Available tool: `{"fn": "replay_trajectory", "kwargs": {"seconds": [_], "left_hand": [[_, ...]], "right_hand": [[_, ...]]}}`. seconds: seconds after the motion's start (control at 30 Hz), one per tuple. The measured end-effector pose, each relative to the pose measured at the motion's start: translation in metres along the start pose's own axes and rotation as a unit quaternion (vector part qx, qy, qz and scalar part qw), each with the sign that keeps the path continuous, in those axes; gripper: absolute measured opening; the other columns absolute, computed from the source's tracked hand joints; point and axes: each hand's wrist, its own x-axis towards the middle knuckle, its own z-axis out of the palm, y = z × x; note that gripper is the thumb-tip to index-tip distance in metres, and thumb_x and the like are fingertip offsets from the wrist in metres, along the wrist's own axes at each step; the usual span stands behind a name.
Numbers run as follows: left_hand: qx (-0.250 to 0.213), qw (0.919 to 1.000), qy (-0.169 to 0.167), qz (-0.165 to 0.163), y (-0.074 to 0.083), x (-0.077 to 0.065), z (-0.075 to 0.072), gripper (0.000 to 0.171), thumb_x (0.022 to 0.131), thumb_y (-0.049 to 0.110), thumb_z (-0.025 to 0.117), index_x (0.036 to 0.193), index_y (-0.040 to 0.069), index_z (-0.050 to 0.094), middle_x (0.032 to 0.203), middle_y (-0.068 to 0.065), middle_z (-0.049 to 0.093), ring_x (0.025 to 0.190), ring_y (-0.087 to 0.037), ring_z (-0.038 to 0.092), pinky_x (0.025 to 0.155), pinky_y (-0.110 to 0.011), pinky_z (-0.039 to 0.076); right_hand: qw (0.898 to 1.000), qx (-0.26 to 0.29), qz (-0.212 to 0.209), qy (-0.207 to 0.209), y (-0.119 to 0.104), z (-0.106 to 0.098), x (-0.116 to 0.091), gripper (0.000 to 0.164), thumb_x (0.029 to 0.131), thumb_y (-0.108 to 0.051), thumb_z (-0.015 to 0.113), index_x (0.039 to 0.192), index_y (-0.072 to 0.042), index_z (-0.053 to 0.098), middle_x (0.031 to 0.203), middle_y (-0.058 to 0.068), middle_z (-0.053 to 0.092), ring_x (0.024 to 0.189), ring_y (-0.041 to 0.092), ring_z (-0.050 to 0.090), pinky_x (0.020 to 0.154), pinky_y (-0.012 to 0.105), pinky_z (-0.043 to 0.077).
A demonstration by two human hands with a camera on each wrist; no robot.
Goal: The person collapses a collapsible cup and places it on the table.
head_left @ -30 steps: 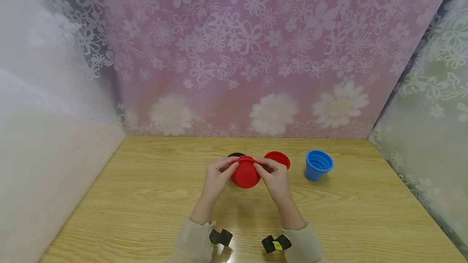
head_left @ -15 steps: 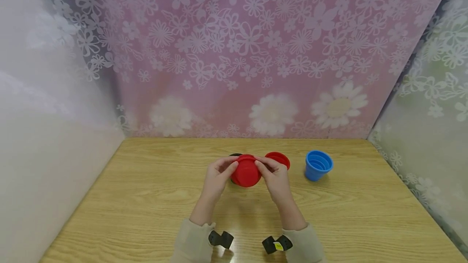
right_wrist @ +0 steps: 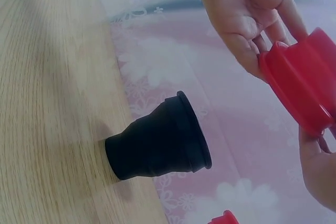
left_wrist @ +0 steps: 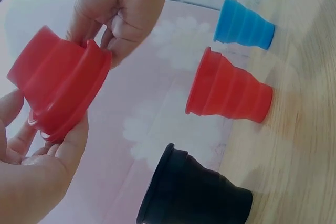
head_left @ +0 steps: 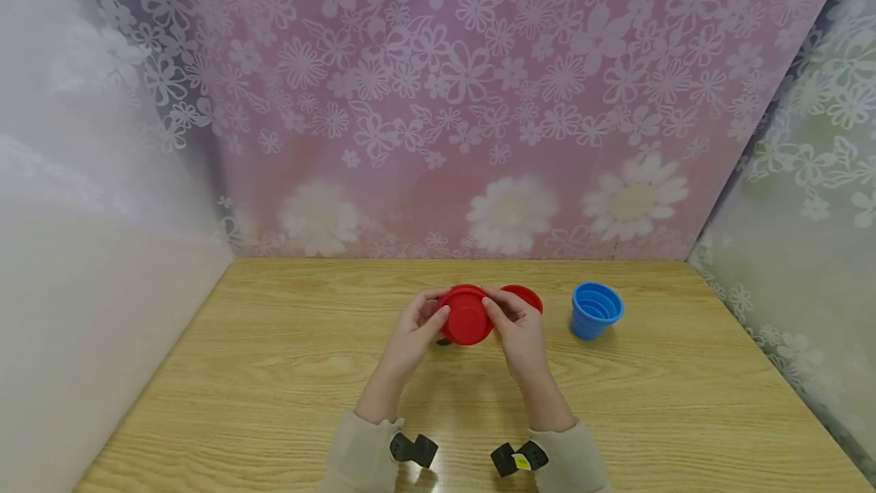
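A red collapsible cup (head_left: pixel 467 319) is held up between both hands, its base turned toward the head camera. Its wall looks partly folded, with a stepped ridge below the rim in the left wrist view. My left hand (head_left: pixel 411 337) pinches the rim on the left side, thumb on the outer wall. On the opposite side my right hand (head_left: pixel 522 333) grips the rim the same way. Behind them a black collapsible cup (right_wrist: pixel 157 140) stands upright on the table, mostly hidden in the head view. A second red collapsible cup (left_wrist: pixel 231 88) stands upright beside it.
To the right stands an upright blue collapsible cup (head_left: pixel 595 312). All of this is on a wood-grain table (head_left: pixel 274 371), with a pink flowered backdrop (head_left: pixel 424 135) along its far edge and pale panels at both sides.
The held red cup has risen slightly and shifted a little right, with its base tipping further toward the head camera. Both hands keep their grip, and the left hand has moved slightly right.
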Motion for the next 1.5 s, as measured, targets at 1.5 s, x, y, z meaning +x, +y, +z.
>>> {"fn": "replay_trajectory", "kwargs": {"seconds": [1.5], "left_hand": [[-0.017, 0.9962, 0.085, 0.008, -0.0021, -0.0004, 0.0012, 0.031, 0.079, -0.008, 0.060, 0.109, -0.010, 0.054, 0.099, -0.012, 0.057, 0.083, -0.019, 0.055, 0.072, -0.026, 0.050]], "right_hand": [[0.984, 0.103, 0.050, -0.135, 0.0009, -0.0025, 0.0000, 0.037, 0.083, 0.010, 0.052, 0.117, 0.021, 0.041, 0.094, 0.005, 0.058, 0.084, 0.017, 0.056, 0.073, 0.025, 0.049]]}}
